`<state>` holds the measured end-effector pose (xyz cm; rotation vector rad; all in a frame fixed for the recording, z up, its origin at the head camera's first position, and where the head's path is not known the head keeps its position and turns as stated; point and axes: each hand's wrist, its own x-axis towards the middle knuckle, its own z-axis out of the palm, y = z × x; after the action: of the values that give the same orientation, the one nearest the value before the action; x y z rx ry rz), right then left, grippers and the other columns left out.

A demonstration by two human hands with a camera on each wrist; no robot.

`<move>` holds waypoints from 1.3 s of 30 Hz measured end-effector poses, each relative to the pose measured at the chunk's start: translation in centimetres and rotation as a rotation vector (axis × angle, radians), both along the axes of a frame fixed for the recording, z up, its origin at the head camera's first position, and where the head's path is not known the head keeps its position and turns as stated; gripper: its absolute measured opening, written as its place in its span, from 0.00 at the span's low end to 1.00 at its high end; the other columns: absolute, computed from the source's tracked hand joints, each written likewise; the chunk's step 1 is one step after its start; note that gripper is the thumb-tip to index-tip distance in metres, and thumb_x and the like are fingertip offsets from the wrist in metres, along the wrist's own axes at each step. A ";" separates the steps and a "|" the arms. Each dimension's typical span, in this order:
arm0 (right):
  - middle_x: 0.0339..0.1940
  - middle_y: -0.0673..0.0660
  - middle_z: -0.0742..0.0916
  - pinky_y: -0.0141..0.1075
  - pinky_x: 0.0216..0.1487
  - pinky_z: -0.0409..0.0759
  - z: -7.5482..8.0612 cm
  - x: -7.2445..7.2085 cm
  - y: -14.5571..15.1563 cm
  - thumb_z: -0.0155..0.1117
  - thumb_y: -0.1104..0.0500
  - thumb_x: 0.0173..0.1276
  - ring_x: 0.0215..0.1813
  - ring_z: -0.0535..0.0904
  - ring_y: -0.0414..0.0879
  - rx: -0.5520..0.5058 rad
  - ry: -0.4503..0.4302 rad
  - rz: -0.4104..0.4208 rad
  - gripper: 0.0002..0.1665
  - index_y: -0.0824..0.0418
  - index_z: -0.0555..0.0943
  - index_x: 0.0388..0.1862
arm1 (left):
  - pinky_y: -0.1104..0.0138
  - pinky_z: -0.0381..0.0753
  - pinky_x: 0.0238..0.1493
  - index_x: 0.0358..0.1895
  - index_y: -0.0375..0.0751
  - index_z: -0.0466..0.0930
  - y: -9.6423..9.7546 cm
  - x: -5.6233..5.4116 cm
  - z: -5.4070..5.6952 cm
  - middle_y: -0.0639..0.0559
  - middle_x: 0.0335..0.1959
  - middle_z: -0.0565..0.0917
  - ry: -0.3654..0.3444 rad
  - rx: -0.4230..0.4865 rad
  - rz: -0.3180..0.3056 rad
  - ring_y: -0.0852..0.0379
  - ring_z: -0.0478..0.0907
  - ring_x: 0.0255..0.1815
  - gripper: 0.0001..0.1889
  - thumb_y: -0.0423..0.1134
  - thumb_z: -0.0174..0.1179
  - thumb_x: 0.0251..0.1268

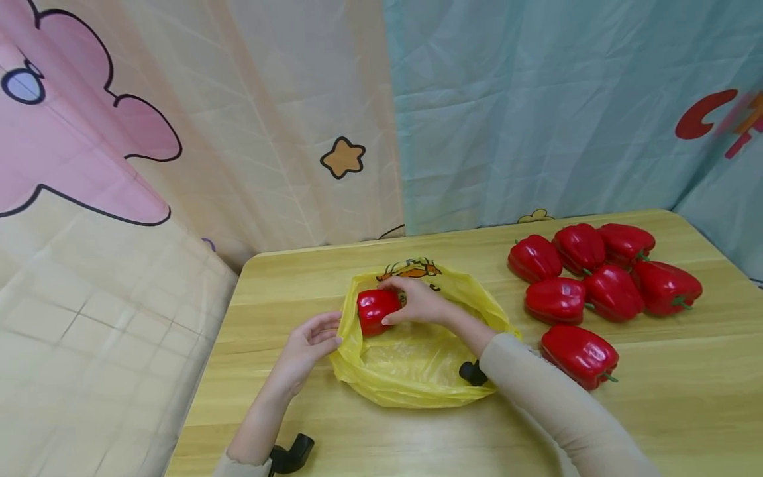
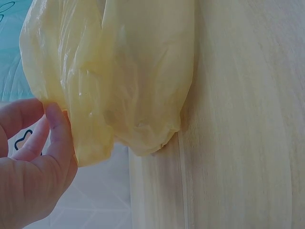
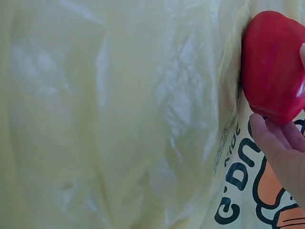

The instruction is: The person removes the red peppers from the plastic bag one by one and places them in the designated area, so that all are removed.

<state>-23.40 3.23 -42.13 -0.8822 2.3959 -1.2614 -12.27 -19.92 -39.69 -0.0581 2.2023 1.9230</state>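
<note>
A yellow plastic bag point(image 1: 417, 395) lies with its mouth spread wide on the table. My right hand point(image 1: 424, 303) reaches inside it and grips a red bell pepper point(image 1: 373, 310) by thumb and fingers, against the bag's left side. In the right wrist view the pepper point(image 3: 271, 62) is beside the bag's printed inner wall. At the bag's left rim, my left hand point(image 1: 305, 350) pinches the plastic between thumb and fingers. The left wrist view shows the thin film point(image 2: 143, 71) hanging from those fingertips.
Several more red bell peppers point(image 1: 614, 293) lie grouped on the right of the wooden table point(image 1: 685, 397), one point(image 1: 579, 355) nearer the front beside my right forearm. A printed curtain point(image 1: 286, 119) hangs behind the table's back edge.
</note>
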 end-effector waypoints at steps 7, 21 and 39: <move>0.51 0.57 0.78 0.43 0.52 0.74 0.1 0.0 -0.1 0.77 0.52 0.48 0.52 0.72 0.49 0.045 0.020 0.013 0.40 0.59 0.73 0.61 | 0.71 0.76 0.47 0.61 0.31 0.68 -0.1 -0.1 -0.1 0.37 0.55 0.74 0.007 -0.004 0.007 0.49 0.74 0.52 0.24 0.26 0.58 0.60; 0.50 0.57 0.77 0.42 0.51 0.74 0.5 0.2 0.1 0.76 0.53 0.49 0.51 0.72 0.49 0.084 0.022 0.043 0.38 0.58 0.74 0.60 | 0.71 0.76 0.47 0.61 0.31 0.68 0.1 -0.1 -0.1 0.38 0.55 0.74 0.002 -0.015 0.014 0.49 0.74 0.52 0.24 0.26 0.58 0.60; 0.50 0.57 0.78 0.40 0.50 0.74 2.5 0.7 1.0 0.76 0.52 0.49 0.50 0.73 0.48 0.141 0.095 0.067 0.37 0.59 0.74 0.60 | 0.71 0.76 0.48 0.61 0.30 0.68 -0.1 0.2 0.0 0.37 0.56 0.73 0.002 -0.001 0.003 0.49 0.74 0.53 0.24 0.26 0.57 0.60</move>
<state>-22.68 4.23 -39.62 -0.9909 2.4712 -1.0336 -12.12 -19.99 -39.68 -0.0593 2.2059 1.9236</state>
